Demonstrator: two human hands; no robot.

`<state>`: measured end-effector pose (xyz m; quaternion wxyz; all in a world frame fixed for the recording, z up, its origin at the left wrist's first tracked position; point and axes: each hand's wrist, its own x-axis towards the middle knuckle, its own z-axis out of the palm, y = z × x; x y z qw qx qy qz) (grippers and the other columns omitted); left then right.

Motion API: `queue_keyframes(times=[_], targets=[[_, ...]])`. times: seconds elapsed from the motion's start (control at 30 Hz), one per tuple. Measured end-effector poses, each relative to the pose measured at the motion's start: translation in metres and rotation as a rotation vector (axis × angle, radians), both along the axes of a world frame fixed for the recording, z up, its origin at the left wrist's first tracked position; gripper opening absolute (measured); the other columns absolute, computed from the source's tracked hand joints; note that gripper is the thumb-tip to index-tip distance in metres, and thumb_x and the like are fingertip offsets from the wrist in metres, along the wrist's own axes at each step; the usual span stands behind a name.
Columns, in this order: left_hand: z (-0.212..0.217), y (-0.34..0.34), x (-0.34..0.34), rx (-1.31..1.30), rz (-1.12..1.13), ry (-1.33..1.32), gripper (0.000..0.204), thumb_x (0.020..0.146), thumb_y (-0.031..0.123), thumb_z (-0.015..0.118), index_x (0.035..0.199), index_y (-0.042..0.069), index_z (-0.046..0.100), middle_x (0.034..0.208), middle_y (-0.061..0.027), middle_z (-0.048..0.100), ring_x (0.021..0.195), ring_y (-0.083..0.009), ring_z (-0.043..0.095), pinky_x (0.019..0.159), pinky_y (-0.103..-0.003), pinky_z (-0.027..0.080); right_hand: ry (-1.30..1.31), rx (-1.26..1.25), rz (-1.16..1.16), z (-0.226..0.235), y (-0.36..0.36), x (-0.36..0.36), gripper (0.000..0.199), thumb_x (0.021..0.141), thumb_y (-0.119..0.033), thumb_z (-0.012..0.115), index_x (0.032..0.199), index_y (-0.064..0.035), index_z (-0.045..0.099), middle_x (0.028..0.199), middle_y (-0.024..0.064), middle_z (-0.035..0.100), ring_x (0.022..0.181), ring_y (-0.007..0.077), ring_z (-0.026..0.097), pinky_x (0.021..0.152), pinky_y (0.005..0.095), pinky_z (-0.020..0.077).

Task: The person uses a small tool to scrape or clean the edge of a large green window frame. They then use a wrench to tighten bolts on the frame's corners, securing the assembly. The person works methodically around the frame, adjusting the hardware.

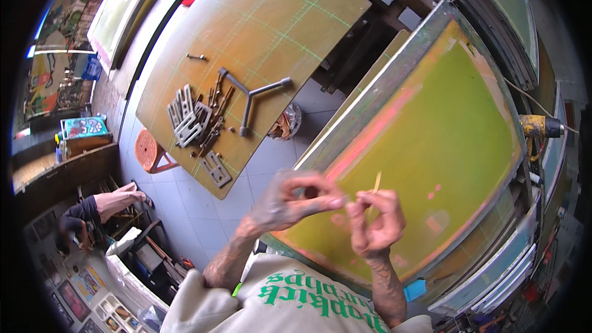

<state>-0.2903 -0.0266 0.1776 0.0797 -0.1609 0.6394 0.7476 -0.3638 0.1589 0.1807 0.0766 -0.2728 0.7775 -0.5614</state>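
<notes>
In front of me, over a large framed printing screen [419,142] with yellow-green mesh, my two hands nearly meet. My right hand [379,225] is closed in a pinch on a thin pale-yellow stick [378,180], which points up past the fingers. To its left, my left hand [296,197] has thumb and forefinger pressed together in a ring. Whatever may be between those fingertips is too small to make out. The fingertips of the two hands are close to each other.
A brown board table [265,18] holds a three-armed socket wrench [248,94], slotted metal plates [188,120] and several bolts. Nearby are an orange stool [147,149], a bag-lined bin [288,122] and a yellow power tool [536,126]. Another person [83,222] bends at far left.
</notes>
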Motion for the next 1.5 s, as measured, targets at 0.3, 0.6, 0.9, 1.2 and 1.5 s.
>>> queue_keyframes(times=[0.3,0.6,0.9,1.2,1.5], targets=[[-0.065,-0.020,0.194,0.685,0.342,-0.218,0.018,0.083,0.018,0.080,0.088,0.004,0.070,0.073,-0.0019,0.063,0.062,-0.0085,0.052,0.052,-0.024,0.037,0.030,0.103,0.227,0.005,0.020,0.056,0.037,0.092,-0.035,0.070,0.105,-0.0015,0.065,0.089,0.0096,0.064,0.069,0.0177,0.060,0.068,0.0354,0.0518],[-0.220,-0.038,0.257,0.923,0.776,-0.235,0.027,0.090,0.038,0.071,0.091,0.013,0.060,0.078,0.0014,0.056,0.067,-0.0115,0.048,0.059,-0.027,0.038,0.311,0.433,-0.741,0.023,0.209,-0.002,0.037,0.106,-0.021,0.042,0.111,0.0092,0.063,0.080,0.0129,0.061,0.074,0.0207,0.058,0.085,0.0366,0.0473],[-0.514,-0.080,0.135,-0.987,0.259,-0.730,0.024,0.091,0.026,0.055,0.092,0.007,0.071,0.094,-0.0155,0.072,0.087,-0.0352,0.069,0.074,-0.048,0.053,0.324,0.962,-1.082,0.012,0.286,0.073,0.028,0.100,-0.018,0.058,0.112,0.0058,0.068,0.094,0.0168,0.068,0.079,0.0232,0.063,0.071,0.0313,0.0539],[-0.631,-0.072,0.104,-1.337,0.043,-0.440,0.012,0.082,0.019,0.066,0.088,0.008,0.065,0.086,-0.0120,0.067,0.086,-0.0335,0.066,0.071,-0.047,0.053,0.420,1.195,-0.909,-0.002,0.269,0.097,0.028,0.101,-0.022,0.059,0.100,0.0028,0.071,0.093,0.0163,0.071,0.076,0.0261,0.064,0.066,0.0344,0.0543],[-0.636,-0.058,0.078,-1.232,-0.060,-0.434,0.028,0.078,0.029,0.074,0.092,0.007,0.065,0.093,-0.0122,0.066,0.093,-0.0322,0.064,0.076,-0.046,0.052,0.385,1.268,-0.977,0.007,0.247,0.110,0.023,0.101,-0.015,0.057,0.103,0.0044,0.069,0.095,0.0151,0.071,0.082,0.0252,0.064,0.075,0.0340,0.0534]])
